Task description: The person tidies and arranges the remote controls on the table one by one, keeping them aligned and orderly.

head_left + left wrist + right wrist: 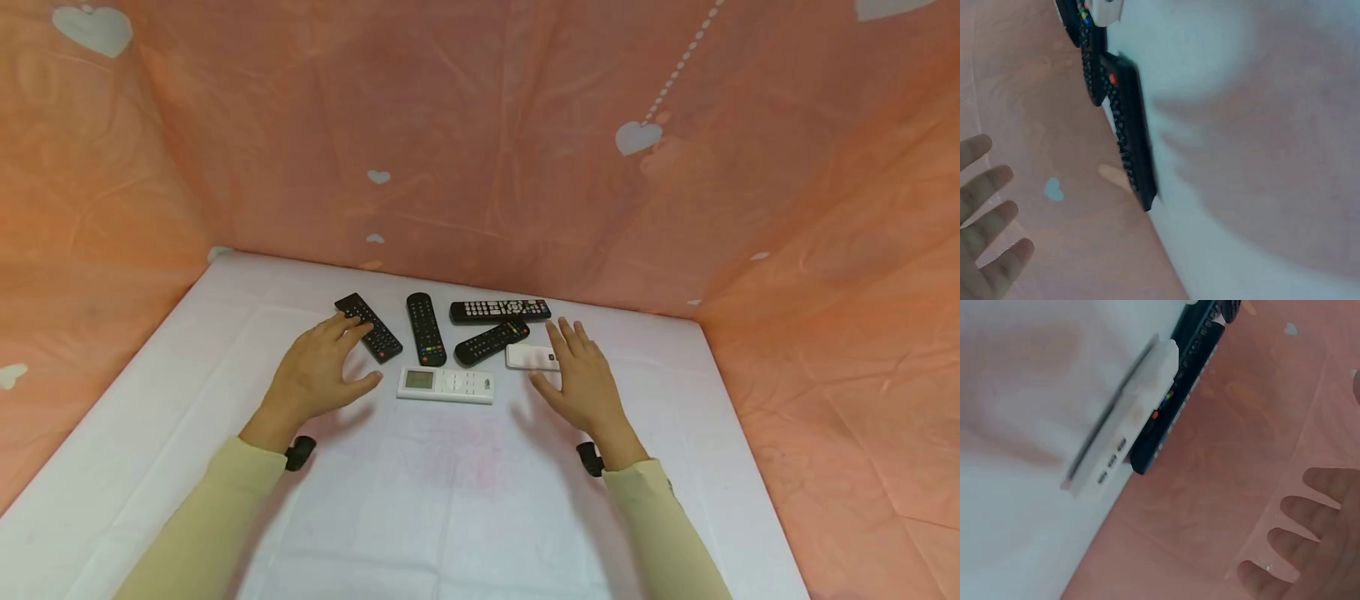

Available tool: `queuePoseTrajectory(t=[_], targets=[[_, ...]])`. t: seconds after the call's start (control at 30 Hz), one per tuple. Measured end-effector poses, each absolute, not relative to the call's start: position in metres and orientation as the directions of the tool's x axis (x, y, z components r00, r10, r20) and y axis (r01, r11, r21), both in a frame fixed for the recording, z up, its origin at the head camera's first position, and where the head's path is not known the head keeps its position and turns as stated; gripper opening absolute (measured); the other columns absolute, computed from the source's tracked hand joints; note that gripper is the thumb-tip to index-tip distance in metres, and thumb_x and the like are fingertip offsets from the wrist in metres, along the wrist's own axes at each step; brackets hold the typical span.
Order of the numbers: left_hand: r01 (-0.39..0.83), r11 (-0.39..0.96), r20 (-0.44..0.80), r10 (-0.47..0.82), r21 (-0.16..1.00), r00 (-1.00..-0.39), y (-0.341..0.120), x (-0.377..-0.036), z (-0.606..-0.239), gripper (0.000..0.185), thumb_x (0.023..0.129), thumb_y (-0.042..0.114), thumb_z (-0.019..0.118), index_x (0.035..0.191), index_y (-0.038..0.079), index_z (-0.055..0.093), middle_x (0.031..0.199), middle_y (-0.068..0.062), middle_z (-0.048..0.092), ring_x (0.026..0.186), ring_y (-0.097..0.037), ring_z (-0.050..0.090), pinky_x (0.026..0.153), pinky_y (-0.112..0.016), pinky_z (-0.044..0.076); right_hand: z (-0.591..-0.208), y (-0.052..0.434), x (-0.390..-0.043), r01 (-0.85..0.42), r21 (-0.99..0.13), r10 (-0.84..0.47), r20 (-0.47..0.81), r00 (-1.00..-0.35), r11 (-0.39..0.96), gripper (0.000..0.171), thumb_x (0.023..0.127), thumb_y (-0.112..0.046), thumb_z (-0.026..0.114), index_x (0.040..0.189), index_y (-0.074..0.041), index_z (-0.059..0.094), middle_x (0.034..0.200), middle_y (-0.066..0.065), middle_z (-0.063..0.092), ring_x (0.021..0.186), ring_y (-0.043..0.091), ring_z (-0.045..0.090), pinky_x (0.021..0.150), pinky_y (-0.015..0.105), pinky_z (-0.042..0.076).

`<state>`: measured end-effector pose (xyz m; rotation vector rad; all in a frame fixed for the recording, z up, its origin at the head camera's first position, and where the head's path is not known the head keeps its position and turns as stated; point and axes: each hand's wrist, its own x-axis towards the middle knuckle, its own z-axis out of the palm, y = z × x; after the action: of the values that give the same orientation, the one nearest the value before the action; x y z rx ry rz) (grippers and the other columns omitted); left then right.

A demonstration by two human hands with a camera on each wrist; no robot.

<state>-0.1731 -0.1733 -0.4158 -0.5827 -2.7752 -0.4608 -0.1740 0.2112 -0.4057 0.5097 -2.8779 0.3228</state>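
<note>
My left hand [318, 367] hovers with spread, relaxed fingers near a black remote control [378, 337] at the left of the group; nothing is in its grip. In the left wrist view that remote [1129, 131] lies apart from the fingertips [1013, 253]. On the other side my right hand [583, 379] is held above the table, fingers extended, partly covering a small white remote [527, 357]. The right wrist view shows this white remote [1129, 419] away from the fingers. Between the hands lies a white remote with a display [455, 385].
Other black remotes lie behind: an upright one [426, 329], a slanted one [491, 342] and a long one [480, 312] near the back edge. A white cloth [360, 517] covers the table. Orange curtains [450, 150] with hearts enclose its back and sides.
</note>
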Motion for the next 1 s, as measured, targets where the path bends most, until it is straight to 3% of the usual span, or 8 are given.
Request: queuePoseTrajectory(t=[0.1, 0.23, 0.57, 0.73, 1.0], targets=[[0.441, 0.861, 0.346, 0.344, 0.255, -0.873, -0.173, -0.173, -0.420, 0.069, 0.075, 0.047, 0.071, 0.129, 0.006, 0.058, 0.130, -0.016, 0.058, 0.122, -0.037, 0.051, 0.095, -0.055, 0.045, -0.411, 0.209, -0.177, -0.392, -0.196, -0.335, 0.269, -0.903, 0.899, 0.077, 0.089, -0.045, 0.060, 0.150, -0.009, 0.031, 0.154, 0.016, 0.034, 0.144, 0.038, 0.027, 0.112, 0.056, 0.030], [0.433, 0.855, 0.330, 0.337, 0.284, -0.882, -0.172, -0.173, -0.425, 0.067, 0.075, 0.047, 0.072, 0.128, 0.007, 0.059, 0.126, -0.015, 0.061, 0.116, -0.036, 0.055, 0.092, -0.053, 0.047, -0.415, 0.206, -0.178, -0.434, -0.264, -0.351, 0.309, -0.884, 0.861, 0.075, 0.085, -0.044, 0.064, 0.147, -0.008, 0.037, 0.149, 0.018, 0.040, 0.138, 0.041, 0.034, 0.111, 0.056, 0.032], [0.381, 0.833, 0.268, 0.291, 0.400, -0.918, -0.169, -0.169, -0.430, 0.066, 0.075, 0.047, 0.074, 0.128, 0.011, 0.058, 0.128, -0.015, 0.060, 0.119, -0.035, 0.054, 0.090, -0.053, 0.049, -0.419, 0.197, -0.179, -0.404, -0.561, -0.321, 0.245, -0.915, 0.723, 0.071, 0.079, -0.030, 0.075, 0.140, -0.007, 0.046, 0.138, 0.015, 0.050, 0.128, 0.037, 0.043, 0.106, 0.054, 0.037], [0.353, 0.804, 0.230, 0.273, 0.478, -0.934, -0.167, -0.168, -0.435, 0.066, 0.076, 0.044, 0.075, 0.130, 0.011, 0.056, 0.133, -0.017, 0.056, 0.124, -0.036, 0.052, 0.095, -0.055, 0.047, -0.424, 0.193, -0.182, -0.411, -0.603, -0.334, 0.243, -0.911, 0.684, 0.070, 0.078, -0.024, 0.077, 0.138, -0.003, 0.048, 0.132, 0.020, 0.054, 0.122, 0.037, 0.051, 0.099, 0.050, 0.045], [0.337, 0.759, 0.206, 0.267, 0.557, -0.941, -0.163, -0.169, -0.444, 0.064, 0.077, 0.041, 0.076, 0.130, 0.011, 0.057, 0.132, -0.013, 0.058, 0.107, -0.029, 0.062, 0.086, -0.049, 0.051, -0.432, 0.189, -0.181, -0.416, -0.621, -0.353, 0.231, -0.907, 0.664, 0.065, 0.076, -0.021, 0.078, 0.134, -0.003, 0.053, 0.128, 0.019, 0.059, 0.119, 0.036, 0.055, 0.094, 0.049, 0.049]])
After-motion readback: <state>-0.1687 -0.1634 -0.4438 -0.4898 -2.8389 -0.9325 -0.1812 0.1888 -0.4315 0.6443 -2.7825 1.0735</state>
